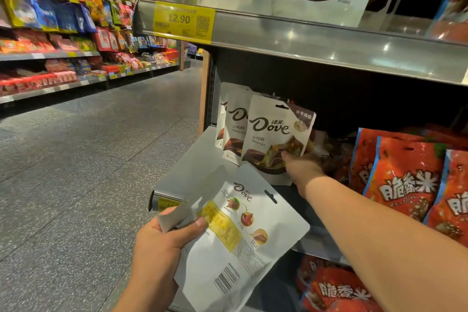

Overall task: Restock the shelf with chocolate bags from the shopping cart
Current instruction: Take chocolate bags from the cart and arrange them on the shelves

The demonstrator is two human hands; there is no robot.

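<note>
The right hand [302, 170] grips an upright Dove bag [276, 134] on the shelf [192, 167] (beside two others), while the left hand [162, 243] clasps another bag [240, 243].

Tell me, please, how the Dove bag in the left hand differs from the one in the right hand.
The left-hand bag shows its back: barcode and yellow label. The right-hand bag shows its printed front. The left hand holds its bag tilted, off the shelf; the right hand stands its bag upright on the shelf. Both are white Dove pouches.

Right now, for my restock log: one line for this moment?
right hand: placing Dove bag on shelf | left hand: holding second bag
</note>
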